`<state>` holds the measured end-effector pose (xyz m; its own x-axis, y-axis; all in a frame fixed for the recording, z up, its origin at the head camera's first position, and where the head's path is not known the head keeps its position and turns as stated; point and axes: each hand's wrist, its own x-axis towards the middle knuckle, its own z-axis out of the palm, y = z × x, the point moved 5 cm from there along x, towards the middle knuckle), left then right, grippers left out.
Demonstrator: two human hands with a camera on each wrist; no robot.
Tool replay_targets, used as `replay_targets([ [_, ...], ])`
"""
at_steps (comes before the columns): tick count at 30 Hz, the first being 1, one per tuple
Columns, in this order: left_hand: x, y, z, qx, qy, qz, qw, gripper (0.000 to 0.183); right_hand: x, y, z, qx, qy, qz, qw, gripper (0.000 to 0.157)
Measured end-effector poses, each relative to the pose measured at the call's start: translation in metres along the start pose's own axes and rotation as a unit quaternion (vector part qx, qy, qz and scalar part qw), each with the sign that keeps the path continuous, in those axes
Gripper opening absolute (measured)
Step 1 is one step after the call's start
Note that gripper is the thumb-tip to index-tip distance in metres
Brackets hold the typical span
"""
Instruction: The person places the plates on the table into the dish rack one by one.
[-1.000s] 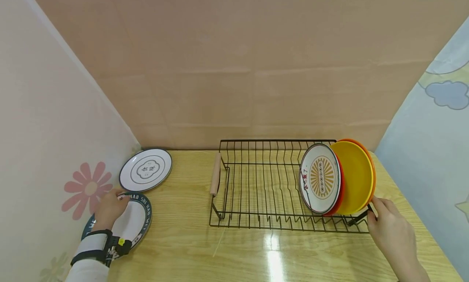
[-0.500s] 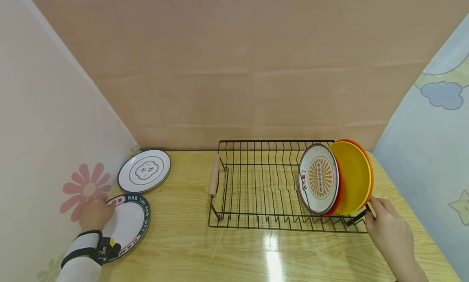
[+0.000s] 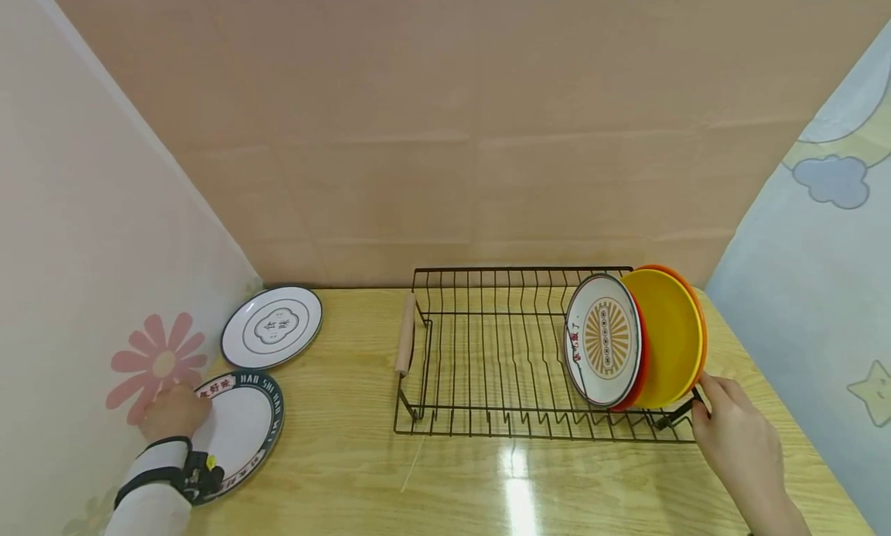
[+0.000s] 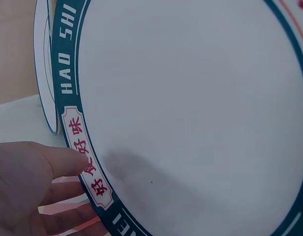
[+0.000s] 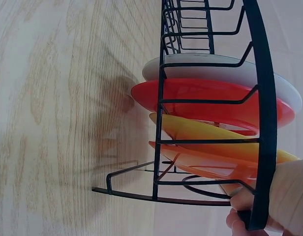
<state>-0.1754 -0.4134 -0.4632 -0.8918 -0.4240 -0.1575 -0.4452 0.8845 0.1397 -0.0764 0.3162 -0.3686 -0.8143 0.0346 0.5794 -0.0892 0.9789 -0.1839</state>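
At the left, my left hand (image 3: pixel 174 412) pinches the left edge of a white plate with a green lettered rim (image 3: pixel 244 428). In the left wrist view its thumb lies over the rim, and the other fingers run behind the plate's edge. My right hand (image 3: pixel 739 435) grips the right end of a black wire dish rack (image 3: pixel 511 407); the right wrist view has its fingers curled round the end bar. In the rack's right part stand a white plate with a sunburst print (image 3: pixel 604 343), a red plate (image 5: pixel 210 101), a yellow plate (image 3: pixel 664 339) and an orange plate (image 3: pixel 701 331).
Behind the green-rimmed plate lies a smaller white plate with a dark rim (image 3: pixel 271 327). A wooden handle (image 3: pixel 406 333) is on the rack's left end. Paper-covered walls (image 3: pixel 445 134) bound the wooden table (image 3: pixel 348 474) at the back and both sides.
My left hand has slid left across the green-rimmed plate to its outer left edge, uncovering more of the rim. My right hand stays on the rack. The head view has shifted slightly.
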Motion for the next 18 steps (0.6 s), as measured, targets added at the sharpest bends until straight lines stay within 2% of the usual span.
replay_targets([
  [6,-0.0009,0.0011,0.0002,0.010,-0.009,-0.012,0.9998,0.029,0.0008,0.0006,0.0000,0.001,0.002,0.001,1.000,0.034],
  [13,-0.0031,0.0001,0.0027,0.016,-0.012,0.000,0.9998,0.031,-0.0006,0.0003,0.0006,0.000,-0.006,0.008,1.000,0.035],
  [18,-0.0026,-0.0039,0.0048,0.001,-0.012,0.017,0.9998,0.028,-0.0004,0.0005,0.0006,-0.002,-0.005,0.009,1.000,0.036],
])
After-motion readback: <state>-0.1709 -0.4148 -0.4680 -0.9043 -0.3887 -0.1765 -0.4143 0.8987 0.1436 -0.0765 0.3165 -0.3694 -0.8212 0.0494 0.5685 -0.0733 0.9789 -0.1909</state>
